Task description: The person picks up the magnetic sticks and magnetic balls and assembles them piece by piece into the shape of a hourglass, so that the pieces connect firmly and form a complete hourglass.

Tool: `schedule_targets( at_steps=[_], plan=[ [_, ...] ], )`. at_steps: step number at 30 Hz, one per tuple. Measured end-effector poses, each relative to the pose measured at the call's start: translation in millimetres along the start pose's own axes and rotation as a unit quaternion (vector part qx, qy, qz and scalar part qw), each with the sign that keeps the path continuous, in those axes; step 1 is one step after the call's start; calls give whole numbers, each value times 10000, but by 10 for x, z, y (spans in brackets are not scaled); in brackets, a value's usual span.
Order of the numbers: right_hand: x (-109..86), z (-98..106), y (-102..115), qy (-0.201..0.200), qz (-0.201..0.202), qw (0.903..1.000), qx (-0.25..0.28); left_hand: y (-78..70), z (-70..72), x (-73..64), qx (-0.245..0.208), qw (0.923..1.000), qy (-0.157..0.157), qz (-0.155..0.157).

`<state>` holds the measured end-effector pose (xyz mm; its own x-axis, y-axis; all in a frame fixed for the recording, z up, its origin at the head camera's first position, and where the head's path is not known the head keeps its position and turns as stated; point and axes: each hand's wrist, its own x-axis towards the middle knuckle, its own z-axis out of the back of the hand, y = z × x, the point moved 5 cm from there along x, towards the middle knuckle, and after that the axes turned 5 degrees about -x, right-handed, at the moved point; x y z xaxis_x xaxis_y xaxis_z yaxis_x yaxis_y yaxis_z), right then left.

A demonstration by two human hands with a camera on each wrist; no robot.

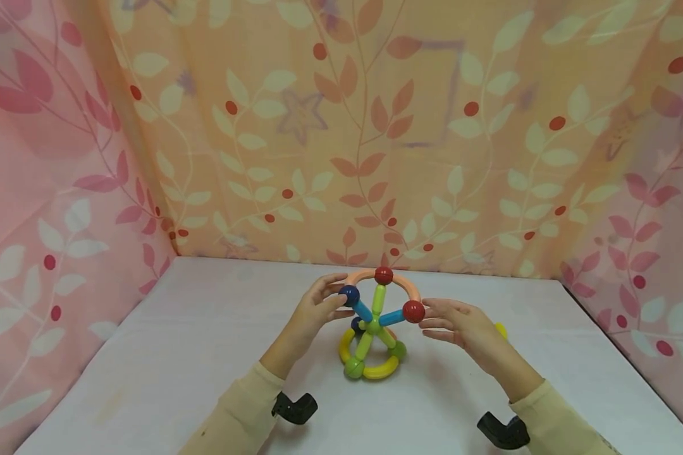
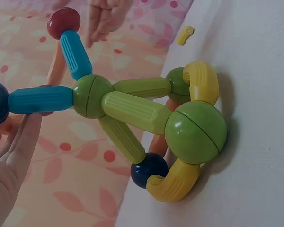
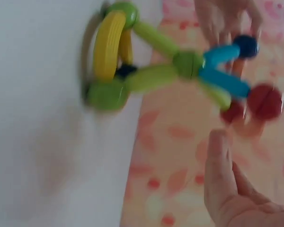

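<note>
A ball-and-rod building toy (image 1: pixel 374 325) stands on the white table, resting on a ring of curved yellow rods (image 2: pixel 174 182) and balls. Green rods rise to a central green ball (image 2: pixel 92 96), with blue and green rods and an orange arch (image 1: pixel 410 287) above. At the upper left, my left hand (image 1: pixel 314 309) has its thumb on the dark blue ball (image 1: pixel 349 295) and its fingers reaching behind it. My right hand (image 1: pixel 461 322) is beside the red ball (image 1: pixel 413 311), fingers extended; the right wrist view shows its fingertips (image 3: pixel 218 139) apart from that ball.
A small yellow piece (image 2: pixel 185 35) lies on the table (image 1: pixel 148 354) to the right, partly hidden behind my right wrist in the head view. Black curved mounts sit at both cuffs. Leaf-patterned cloth (image 1: pixel 364 126) hangs at the back and both sides.
</note>
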<state>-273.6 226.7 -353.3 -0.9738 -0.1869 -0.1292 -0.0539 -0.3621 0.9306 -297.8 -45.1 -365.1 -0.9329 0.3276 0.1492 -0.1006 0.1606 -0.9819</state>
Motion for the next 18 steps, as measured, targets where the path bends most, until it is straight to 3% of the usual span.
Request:
schedule_targets(
  at_steps=[5, 9, 13, 18],
  plan=[
    [55, 609, -421, -937, -697, 9908, -677, -2, -18, 22, -44, 10000, 40, 17],
    [39, 990, -802, -1037, -1250, 9827, -894, 32, -10, -3, 9, 9999, -17, 114],
    [14, 1217, -1019, -1125, -1607, 9763, -911, 33, -16, -10, 3, 10000, -53, 74],
    [16, 1354, -1195, -1549, -2070, 9650, -427, 32, -28, -1, 1, 10000, -54, 1]
  ],
)
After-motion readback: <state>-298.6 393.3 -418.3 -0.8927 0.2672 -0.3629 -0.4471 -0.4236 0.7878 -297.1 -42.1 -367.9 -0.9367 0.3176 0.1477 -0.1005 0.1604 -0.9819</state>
